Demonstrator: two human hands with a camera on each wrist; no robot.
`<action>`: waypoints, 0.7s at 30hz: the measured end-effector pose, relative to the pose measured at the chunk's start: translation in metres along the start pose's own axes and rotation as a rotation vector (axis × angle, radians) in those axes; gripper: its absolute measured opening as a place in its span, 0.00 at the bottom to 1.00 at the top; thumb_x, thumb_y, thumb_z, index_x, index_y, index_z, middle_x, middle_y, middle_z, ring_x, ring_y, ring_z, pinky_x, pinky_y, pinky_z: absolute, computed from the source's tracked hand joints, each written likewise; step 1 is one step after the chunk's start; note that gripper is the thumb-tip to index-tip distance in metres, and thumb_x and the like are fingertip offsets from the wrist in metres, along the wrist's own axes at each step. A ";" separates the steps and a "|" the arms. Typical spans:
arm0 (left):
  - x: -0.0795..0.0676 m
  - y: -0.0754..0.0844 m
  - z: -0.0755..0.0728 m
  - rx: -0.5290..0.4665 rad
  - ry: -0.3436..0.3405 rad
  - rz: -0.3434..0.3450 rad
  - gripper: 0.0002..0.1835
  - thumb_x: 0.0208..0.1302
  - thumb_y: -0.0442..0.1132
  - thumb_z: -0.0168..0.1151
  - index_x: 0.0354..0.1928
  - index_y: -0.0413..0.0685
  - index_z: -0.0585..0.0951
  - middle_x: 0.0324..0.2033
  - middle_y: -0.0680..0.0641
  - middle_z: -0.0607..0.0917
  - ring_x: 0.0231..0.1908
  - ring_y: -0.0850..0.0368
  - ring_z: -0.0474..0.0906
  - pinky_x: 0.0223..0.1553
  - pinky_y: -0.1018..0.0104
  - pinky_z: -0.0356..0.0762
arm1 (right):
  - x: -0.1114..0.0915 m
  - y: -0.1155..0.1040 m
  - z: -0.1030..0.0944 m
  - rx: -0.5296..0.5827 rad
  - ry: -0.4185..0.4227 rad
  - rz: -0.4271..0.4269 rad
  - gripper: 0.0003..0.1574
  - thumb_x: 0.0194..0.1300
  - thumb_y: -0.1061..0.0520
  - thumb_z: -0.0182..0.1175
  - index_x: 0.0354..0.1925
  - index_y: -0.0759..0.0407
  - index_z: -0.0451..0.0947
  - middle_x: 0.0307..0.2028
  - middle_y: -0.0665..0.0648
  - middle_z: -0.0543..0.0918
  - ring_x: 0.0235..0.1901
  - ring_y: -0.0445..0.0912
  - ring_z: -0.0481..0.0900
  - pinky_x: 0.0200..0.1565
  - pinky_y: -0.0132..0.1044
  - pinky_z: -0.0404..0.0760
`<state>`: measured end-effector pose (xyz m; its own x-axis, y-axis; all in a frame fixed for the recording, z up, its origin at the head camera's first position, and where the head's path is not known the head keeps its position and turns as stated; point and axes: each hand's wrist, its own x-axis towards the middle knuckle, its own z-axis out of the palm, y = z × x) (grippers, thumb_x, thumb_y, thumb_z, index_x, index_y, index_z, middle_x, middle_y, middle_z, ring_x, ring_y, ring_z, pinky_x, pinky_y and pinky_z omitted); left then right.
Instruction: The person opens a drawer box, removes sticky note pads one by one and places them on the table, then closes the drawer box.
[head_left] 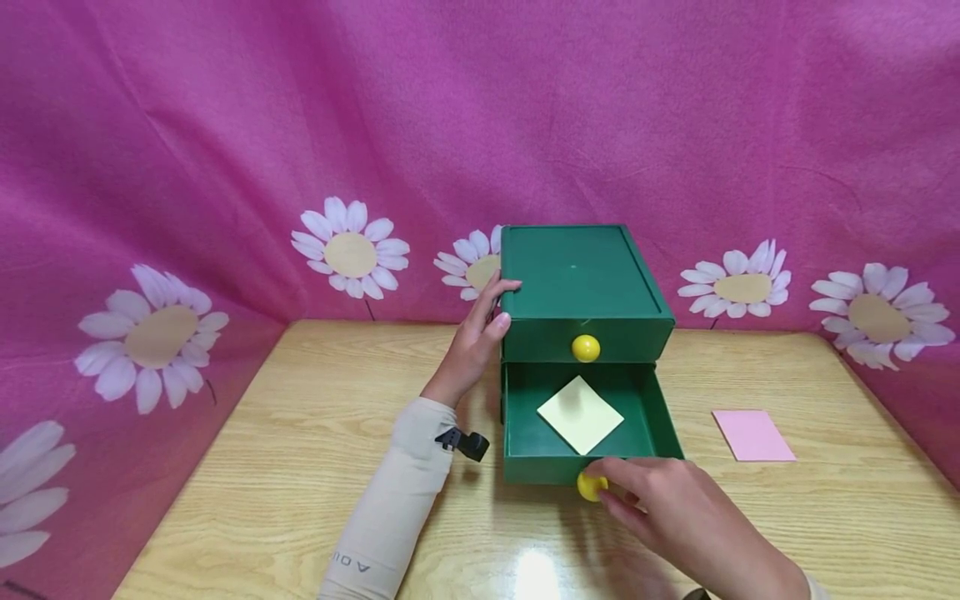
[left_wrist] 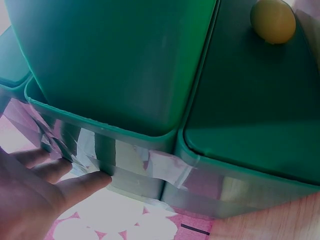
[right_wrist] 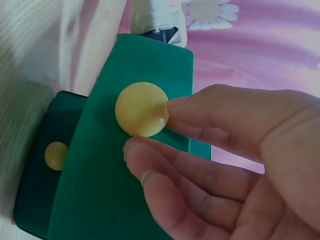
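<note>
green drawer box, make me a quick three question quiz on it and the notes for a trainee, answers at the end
1. Where is the pink note?
2. True or false: the pale yellow note lies in the lower drawer.
3. What is the right hand at? a) upper drawer's knob b) lower drawer's knob c) pink note

Key:
1. On the table, to the right of the green box.
2. True.
3. b
</note>
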<state>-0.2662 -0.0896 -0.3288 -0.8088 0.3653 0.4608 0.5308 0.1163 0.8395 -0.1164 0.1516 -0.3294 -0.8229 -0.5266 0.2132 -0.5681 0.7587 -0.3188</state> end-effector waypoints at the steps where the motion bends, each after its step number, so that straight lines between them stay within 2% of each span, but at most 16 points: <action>1: 0.000 0.000 0.000 -0.002 0.000 -0.001 0.28 0.70 0.45 0.41 0.71 0.48 0.60 0.75 0.42 0.46 0.72 0.47 0.48 0.69 0.49 0.52 | 0.000 0.000 0.000 -0.005 0.010 -0.001 0.15 0.52 0.53 0.73 0.40 0.44 0.82 0.33 0.37 0.84 0.29 0.28 0.76 0.37 0.32 0.83; 7: 0.000 -0.002 0.000 -0.012 -0.001 -0.010 0.28 0.70 0.45 0.42 0.71 0.50 0.60 0.75 0.43 0.46 0.72 0.47 0.49 0.69 0.51 0.53 | -0.003 -0.001 -0.003 -0.018 0.069 -0.009 0.17 0.50 0.53 0.74 0.40 0.44 0.83 0.33 0.38 0.84 0.30 0.29 0.77 0.36 0.31 0.83; 16: 0.000 -0.003 0.000 -0.020 0.004 0.005 0.28 0.70 0.44 0.42 0.70 0.48 0.61 0.75 0.44 0.47 0.72 0.48 0.50 0.69 0.52 0.53 | -0.003 -0.002 -0.004 -0.074 0.242 -0.036 0.18 0.47 0.56 0.76 0.38 0.43 0.82 0.31 0.36 0.81 0.29 0.29 0.75 0.34 0.31 0.83; 21: 0.000 -0.003 0.000 -0.024 0.003 0.004 0.28 0.70 0.44 0.42 0.71 0.49 0.60 0.75 0.43 0.46 0.72 0.47 0.50 0.69 0.52 0.53 | -0.004 0.001 -0.006 -0.074 0.333 -0.091 0.17 0.48 0.56 0.75 0.37 0.43 0.82 0.31 0.36 0.80 0.28 0.29 0.75 0.33 0.27 0.81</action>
<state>-0.2680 -0.0900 -0.3307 -0.8073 0.3630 0.4653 0.5282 0.0929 0.8440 -0.1141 0.1567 -0.3256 -0.7190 -0.4487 0.5307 -0.6279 0.7468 -0.2192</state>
